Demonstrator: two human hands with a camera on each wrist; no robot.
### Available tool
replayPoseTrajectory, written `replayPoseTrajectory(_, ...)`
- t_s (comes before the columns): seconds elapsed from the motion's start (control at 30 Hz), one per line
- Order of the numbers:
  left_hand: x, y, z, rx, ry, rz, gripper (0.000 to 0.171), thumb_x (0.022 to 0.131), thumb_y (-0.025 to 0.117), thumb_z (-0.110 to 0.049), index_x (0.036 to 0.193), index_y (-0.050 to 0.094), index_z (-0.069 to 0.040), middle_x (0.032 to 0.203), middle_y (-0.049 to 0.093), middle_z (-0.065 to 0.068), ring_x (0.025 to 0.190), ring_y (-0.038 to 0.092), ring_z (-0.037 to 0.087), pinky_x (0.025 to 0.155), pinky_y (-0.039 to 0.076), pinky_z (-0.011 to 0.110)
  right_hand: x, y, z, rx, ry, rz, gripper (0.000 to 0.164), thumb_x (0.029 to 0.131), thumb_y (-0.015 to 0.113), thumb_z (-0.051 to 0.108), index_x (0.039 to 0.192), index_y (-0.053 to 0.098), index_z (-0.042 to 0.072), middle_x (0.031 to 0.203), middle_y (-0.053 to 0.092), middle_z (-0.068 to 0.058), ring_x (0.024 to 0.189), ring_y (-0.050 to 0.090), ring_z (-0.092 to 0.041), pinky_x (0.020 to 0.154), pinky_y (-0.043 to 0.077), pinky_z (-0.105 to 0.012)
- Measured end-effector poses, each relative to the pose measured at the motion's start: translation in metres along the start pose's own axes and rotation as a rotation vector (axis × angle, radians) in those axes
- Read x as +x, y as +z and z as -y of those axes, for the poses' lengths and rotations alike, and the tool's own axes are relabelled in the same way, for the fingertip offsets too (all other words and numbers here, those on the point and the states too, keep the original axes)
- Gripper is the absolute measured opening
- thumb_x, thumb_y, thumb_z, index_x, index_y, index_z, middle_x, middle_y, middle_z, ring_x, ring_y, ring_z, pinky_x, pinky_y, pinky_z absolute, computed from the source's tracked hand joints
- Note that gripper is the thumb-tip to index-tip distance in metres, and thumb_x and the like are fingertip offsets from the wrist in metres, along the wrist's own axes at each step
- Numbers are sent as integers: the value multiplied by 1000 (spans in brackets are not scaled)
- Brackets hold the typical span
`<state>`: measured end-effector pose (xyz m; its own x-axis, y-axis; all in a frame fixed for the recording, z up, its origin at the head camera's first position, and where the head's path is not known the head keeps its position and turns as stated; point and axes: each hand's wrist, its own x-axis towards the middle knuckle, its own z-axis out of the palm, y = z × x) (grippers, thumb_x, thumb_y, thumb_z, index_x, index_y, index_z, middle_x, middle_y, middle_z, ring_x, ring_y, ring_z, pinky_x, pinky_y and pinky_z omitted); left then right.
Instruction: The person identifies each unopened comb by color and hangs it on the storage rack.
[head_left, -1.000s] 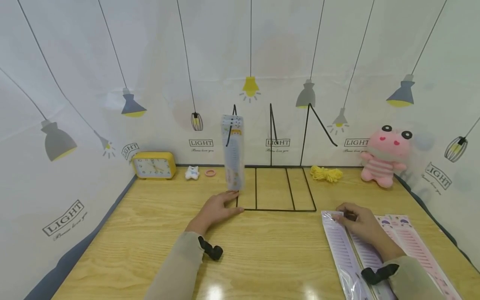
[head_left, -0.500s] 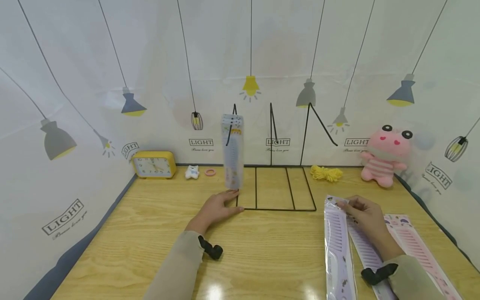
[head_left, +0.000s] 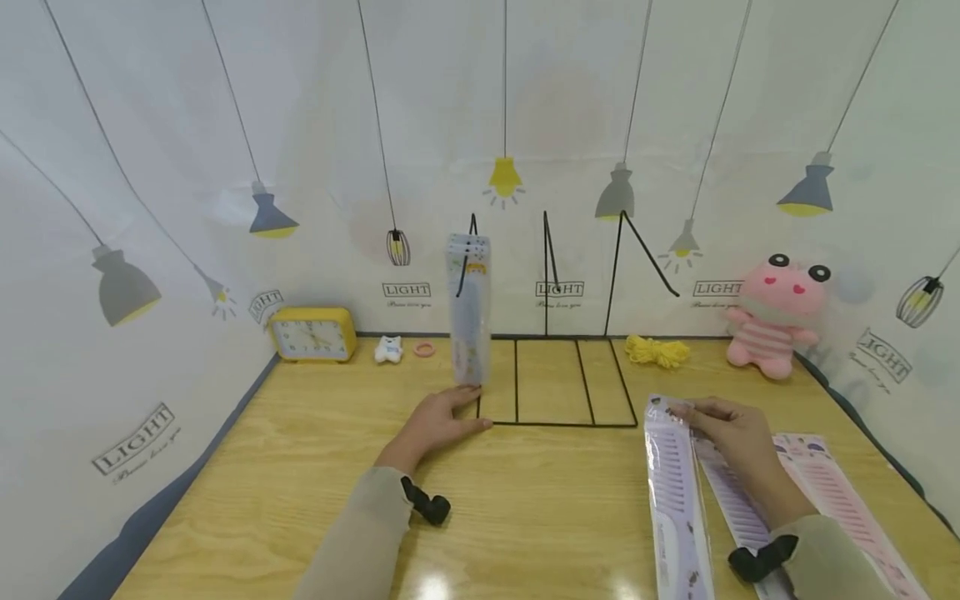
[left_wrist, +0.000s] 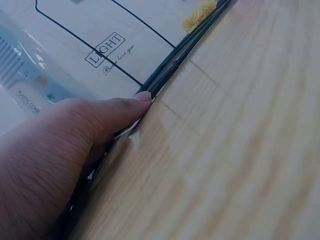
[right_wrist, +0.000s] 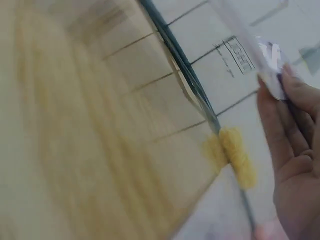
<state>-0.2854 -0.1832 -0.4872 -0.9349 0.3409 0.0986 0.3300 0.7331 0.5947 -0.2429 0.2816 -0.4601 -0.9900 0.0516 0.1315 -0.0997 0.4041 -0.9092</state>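
Note:
In the head view my right hand (head_left: 738,437) pinches the top of a packaged purple comb (head_left: 675,500) between thumb and fingers. The comb's sleeve hangs down toward me, its top end raised. Another packaged purple comb (head_left: 738,504) lies partly under that hand and arm. A black wire display rack (head_left: 562,425) stands at the back middle, with packaged blue combs (head_left: 470,325) hanging from its left hook. My left hand (head_left: 435,423) rests at the rack's front left corner. In the left wrist view its thumb (left_wrist: 120,112) lies along the base wire.
Packaged pink combs (head_left: 840,496) lie at the right. Along the back are a yellow alarm clock (head_left: 313,335), a white star-shaped toy (head_left: 388,350), a pink ring (head_left: 424,350), a bundle of yellow cord (head_left: 657,352) and a pink plush toy (head_left: 772,325). The rack's other hooks carry nothing.
My right hand has lifted the top of the purple comb package up from beside the other purple one, and the package has swung more upright. The left hand stays on the rack.

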Motion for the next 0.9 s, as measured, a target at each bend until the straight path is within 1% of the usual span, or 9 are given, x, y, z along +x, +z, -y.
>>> replayPoseTrajectory(0.1,0,2,0,-1,-1,-2,73,89,67,-60,151,49,-26,155,43,-1,143,39,29,116,34,50,-2,0,26,14,-18,10,45,91,74,46,114,76,7,98,74,17,87,69,-3,75,57,-21)
replayPoseTrajectory(0.23,-1,2,0,11,4,-3,73,90,66,-61,151,49,-26,156,42,-3,144,38,28,117,33,49,-6,11,80,93,-116,28,38,91,76,37,112,77,6,96,76,13,85,71,-7,77,56,-21)
replayPoseTrajectory(0.33,0,2,0,18,14,1,73,90,66,-61,151,48,-24,157,40,-3,145,36,26,118,32,48,-6,26,123,278,-315,90,27,94,73,16,108,75,-7,98,77,2,88,72,-12,78,58,-24)
replayPoseTrajectory(0.43,0,1,0,23,18,6,73,91,65,-61,151,48,-24,158,39,-3,146,35,26,118,31,48,-7,43,165,345,-447,124,20,93,73,8,105,75,-9,97,78,-4,89,72,-15,76,60,-26)
replayPoseTrajectory(0.47,-1,1,0,24,19,7,73,91,65,-60,151,48,-23,157,40,-2,145,36,26,118,31,47,-6,50,176,336,-491,115,18,93,73,7,103,76,-7,96,78,-5,88,72,-16,75,60,-27)
replayPoseTrajectory(0.6,-1,-2,0,30,21,3,72,91,66,-59,151,48,-23,157,41,-2,145,36,25,118,32,45,-1,67,212,168,-519,6,19,91,77,22,99,80,6,92,77,-2,82,71,-15,72,60,-27)
replayPoseTrajectory(0.67,-1,-3,-1,27,18,-2,72,91,68,-57,151,49,-22,156,42,-2,145,37,25,118,32,45,5,71,222,146,-527,-35,22,90,78,26,99,80,6,90,77,-2,80,71,-14,71,60,-26)
replayPoseTrajectory(0.77,-1,-4,-2,25,12,0,71,90,68,-57,150,50,-23,156,42,-1,144,38,26,117,33,46,10,72,230,141,-506,-76,26,91,77,29,101,78,4,89,76,-1,79,70,-14,71,59,-23)
replayPoseTrajectory(0.9,0,-2,0,24,5,8,72,90,67,-59,151,49,-24,156,42,-2,144,39,26,117,33,46,12,70,230,147,-473,-78,28,93,74,27,105,76,2,92,75,-1,82,69,-14,73,58,-22)
